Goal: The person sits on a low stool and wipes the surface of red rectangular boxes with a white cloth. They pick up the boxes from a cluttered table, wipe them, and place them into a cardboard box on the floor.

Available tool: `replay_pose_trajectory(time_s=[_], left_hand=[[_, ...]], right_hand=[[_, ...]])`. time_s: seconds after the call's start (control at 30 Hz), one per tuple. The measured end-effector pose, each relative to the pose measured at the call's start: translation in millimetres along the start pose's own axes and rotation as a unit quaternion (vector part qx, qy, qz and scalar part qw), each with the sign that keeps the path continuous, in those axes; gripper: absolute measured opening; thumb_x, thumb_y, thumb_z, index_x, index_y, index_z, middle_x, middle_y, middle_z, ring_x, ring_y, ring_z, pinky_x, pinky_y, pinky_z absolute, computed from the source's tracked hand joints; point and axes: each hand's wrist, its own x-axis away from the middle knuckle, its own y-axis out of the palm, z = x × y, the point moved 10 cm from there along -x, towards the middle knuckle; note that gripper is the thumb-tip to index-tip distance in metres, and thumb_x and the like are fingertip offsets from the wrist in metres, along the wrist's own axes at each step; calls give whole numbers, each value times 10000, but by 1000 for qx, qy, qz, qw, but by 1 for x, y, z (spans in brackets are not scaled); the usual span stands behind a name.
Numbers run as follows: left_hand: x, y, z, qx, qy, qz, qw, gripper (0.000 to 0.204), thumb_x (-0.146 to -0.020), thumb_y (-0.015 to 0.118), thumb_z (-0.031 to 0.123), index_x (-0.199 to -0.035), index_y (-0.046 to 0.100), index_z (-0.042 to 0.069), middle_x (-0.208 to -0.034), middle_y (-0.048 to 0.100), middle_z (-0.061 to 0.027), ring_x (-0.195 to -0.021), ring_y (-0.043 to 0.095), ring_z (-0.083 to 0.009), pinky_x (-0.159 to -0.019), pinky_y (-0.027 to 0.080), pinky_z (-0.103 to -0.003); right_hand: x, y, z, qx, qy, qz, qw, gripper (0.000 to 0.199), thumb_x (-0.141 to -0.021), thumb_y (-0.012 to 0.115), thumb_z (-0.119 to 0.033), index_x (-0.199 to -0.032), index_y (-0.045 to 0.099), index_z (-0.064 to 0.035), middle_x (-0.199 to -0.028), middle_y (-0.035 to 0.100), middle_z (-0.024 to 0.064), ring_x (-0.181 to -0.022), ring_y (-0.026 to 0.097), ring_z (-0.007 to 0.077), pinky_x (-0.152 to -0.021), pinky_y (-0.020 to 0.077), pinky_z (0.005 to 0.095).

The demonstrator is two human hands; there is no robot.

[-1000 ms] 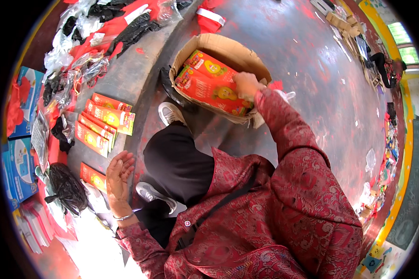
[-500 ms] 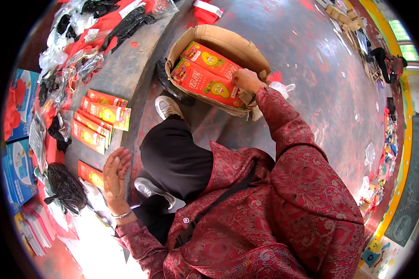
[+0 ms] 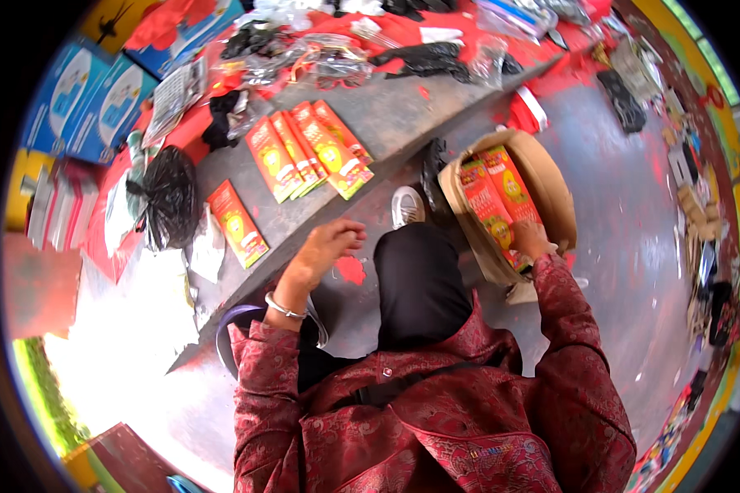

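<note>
A torn cardboard box (image 3: pixel 556 193) stands on the floor at the right, with flat red packets (image 3: pixel 511 194) printed with a yellow cartoon fruit lying inside. My right hand (image 3: pixel 532 238) reaches into its near end, fingers curled closed on a packet's edge; the fingertips are partly hidden. Above the floor beside the ledge hangs my left hand (image 3: pixel 325 251), open and holding nothing, a bracelet (image 3: pixel 285 307) at its wrist. Several similar red packets (image 3: pixel 273 160) lie overlapping on the grey ledge. A single packet (image 3: pixel 238 223) rests apart from them, nearer me.
A knotted black plastic bag (image 3: pixel 169 197) sits left of the single packet. Plastic bags and other loose items cover a red cloth (image 3: pixel 386 37) along the far side. Blue boxes (image 3: pixel 82 103) stand at the far left. My shoe (image 3: pixel 407 207) is between ledge and cardboard box.
The view has turned left, so the ledge and its packets appear more central and the box farther right. My right hand remains at the packets in the box; my left stays raised and empty.
</note>
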Motion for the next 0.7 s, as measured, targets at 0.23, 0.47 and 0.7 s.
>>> replay_pose_trajectory(time_s=[0.23,0.47,0.7], left_hand=[[21,22,22,-337,116,-37,933,320,-865,498,219,-1104,563,15,-998,625,-151,-929,597,-268,-793,469,-344],[34,31,-1,-489,141,-80,857,326,-836,520,276,-1030,585,23,-918,618,-189,-884,595,-363,-769,481,-442],[43,19,5,-467,102,-89,874,293,-801,558,257,-928,619,0,-866,631,-210,-825,613,-387,-697,502,-464]], right_hand=[[-64,-207,-98,-182,-95,219,954,263,-767,634,-265,-644,610,-33,-604,588,145,-572,574,305,-542,430,396],[-195,-135,-246,-349,-118,65,928,491,-649,748,-398,-787,613,53,-708,632,125,-655,586,199,-583,454,339],[-192,-45,-329,-690,66,-246,678,220,-780,658,-107,-907,600,63,-768,646,149,-601,641,266,-468,525,401]])
